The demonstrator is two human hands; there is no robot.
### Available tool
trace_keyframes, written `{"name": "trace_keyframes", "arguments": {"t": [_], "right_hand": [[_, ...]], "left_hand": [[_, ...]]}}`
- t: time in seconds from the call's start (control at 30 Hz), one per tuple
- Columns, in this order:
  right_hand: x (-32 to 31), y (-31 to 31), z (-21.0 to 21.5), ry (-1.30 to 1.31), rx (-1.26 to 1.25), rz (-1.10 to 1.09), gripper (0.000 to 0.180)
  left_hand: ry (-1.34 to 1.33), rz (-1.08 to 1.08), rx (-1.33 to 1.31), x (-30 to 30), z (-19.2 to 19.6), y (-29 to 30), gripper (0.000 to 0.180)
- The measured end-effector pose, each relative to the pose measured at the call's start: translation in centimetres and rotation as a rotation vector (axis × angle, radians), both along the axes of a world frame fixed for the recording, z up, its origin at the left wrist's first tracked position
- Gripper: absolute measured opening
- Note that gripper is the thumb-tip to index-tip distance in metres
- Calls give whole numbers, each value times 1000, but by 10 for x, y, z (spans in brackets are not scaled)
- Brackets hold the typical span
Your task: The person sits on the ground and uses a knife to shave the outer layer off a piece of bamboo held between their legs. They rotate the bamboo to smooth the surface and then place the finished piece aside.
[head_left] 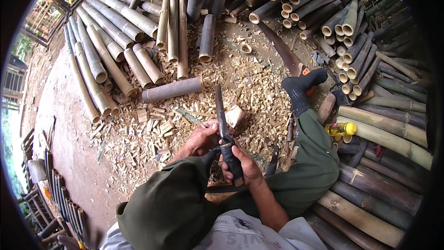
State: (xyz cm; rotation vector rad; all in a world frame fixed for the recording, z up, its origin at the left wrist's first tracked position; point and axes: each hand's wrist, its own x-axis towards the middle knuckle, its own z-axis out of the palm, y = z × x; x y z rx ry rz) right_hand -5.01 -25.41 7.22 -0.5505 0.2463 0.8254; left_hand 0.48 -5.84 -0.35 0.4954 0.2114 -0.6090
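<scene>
A long knife with a dark, slightly curved blade points away from me, above my lap. Its handle is wrapped in black, and my right hand is closed round it. At the lower part of the blade, my left hand has its fingers curled, the thumb close to the blade's left side. A fingertip shows on the blade's other side, so part of that hand is hidden behind it. Just beyond the hands lies a pale chunk of wood among the chips. A cut bamboo tube rests farther off, left of the blade tip.
Wood chips cover the ground before me. Bamboo poles lie at the far left, stacked tubes at the far right. Bamboo lengths lie beside my right leg, with a yellow-capped bottle. A dark, flat blade-like piece lies beyond my foot.
</scene>
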Motion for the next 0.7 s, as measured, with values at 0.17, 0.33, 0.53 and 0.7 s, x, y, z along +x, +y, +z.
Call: {"name": "trace_keyframes", "arguments": {"t": [0.17, 0.33, 0.53, 0.7], "right_hand": [[-3, -1, 2, -138, -378, -105, 41], [-6, -16, -27, -269, -802, -160, 44], [-6, -23, -28, -201, -749, -154, 47], [-8, -24, -25, -139, -736, -198, 45]], "left_hand": [[-584, 34, 1295, 62, -9, 35, 53], [-773, 8, 2237, 123, -40, 93, 90], [-748, -227, 2221, 123, -41, 109, 86], [-684, 53, 1857, 122, 23, 107, 73]]}}
